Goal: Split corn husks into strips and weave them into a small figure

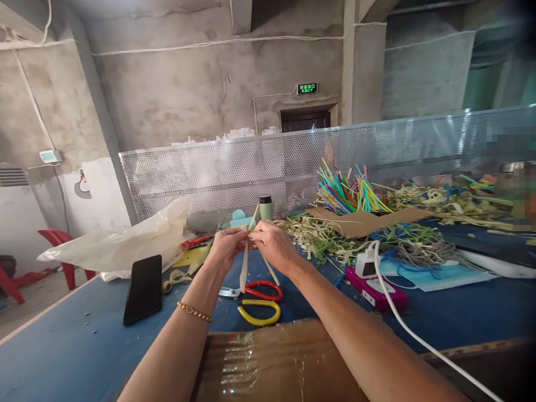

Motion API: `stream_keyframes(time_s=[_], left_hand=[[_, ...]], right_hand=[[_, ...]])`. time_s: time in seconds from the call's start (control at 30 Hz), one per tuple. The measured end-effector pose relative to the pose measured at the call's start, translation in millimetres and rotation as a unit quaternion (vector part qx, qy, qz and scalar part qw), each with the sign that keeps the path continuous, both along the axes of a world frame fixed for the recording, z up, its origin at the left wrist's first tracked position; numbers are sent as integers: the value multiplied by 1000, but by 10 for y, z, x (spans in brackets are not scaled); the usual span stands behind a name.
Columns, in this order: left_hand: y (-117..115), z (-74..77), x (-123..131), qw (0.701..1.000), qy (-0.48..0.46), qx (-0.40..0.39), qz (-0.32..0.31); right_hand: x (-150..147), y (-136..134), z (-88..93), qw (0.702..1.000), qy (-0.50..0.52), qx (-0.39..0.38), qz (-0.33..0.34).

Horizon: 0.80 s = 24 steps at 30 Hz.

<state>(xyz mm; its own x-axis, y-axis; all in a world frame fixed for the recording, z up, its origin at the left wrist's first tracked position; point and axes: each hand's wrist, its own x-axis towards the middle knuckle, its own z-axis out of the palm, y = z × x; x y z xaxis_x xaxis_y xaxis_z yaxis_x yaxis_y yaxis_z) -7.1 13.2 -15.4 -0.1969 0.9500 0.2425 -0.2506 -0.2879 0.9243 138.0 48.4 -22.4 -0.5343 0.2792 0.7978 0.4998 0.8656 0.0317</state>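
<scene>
Just above the middle of the table (62,346), my L grip (228,245) and R grip (274,245) meet, fingertips touching or nearly so; can't tell exactly b/c they overlap. L thumb + fingers are pinched tog. on the pale strips (244,271), and R ones are clamped on them too, right btwn the two hands. One end sticks up nr the green bottle (266,210) w/ dark lid behind; two ends hang down, one broad, one narrow, spread apart. Can't tell which strip sits in which hand

Below the hanging ends: scissors (262,302), one red handle, one yellow, blades pointing L. Nearer me is a cardboard sheet (285,357) w/ shiny tape, btwn my forearms. Gold bead bracelet (193,311) on L wrist; just L of it, a black phone (143,290), and behind that a big whitish plastic bag (121,245)

R side: magenta box (379,293) w/ white plug (367,263) on top + white cable (402,324) running twd me; blue mask (448,276) beside it. Further back, a heap of greenish fibres (310,234), brown cardboard piece (364,222) and a bunch of multicol. stems (347,192), all nr the perforated metal panel (209,178)
</scene>
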Motion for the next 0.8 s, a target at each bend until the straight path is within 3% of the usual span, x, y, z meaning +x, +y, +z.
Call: stream_keyframes(time_s=[0.17,0.37,0.53,0.8], left_hand=[[-2,-15,-44,998,44,11,37],[-25,-23,1,990,111,57,59],[-21,-43,31,989,124,55,64],[2,-56,2,985,147,55,67]], right_hand=[[-9,61,-9,995,45,-79,41],[-51,99,-33,966,113,-230,-31],[-48,78,-37,958,99,-259,-80],[-36,97,-29,958,101,-255,-79]])
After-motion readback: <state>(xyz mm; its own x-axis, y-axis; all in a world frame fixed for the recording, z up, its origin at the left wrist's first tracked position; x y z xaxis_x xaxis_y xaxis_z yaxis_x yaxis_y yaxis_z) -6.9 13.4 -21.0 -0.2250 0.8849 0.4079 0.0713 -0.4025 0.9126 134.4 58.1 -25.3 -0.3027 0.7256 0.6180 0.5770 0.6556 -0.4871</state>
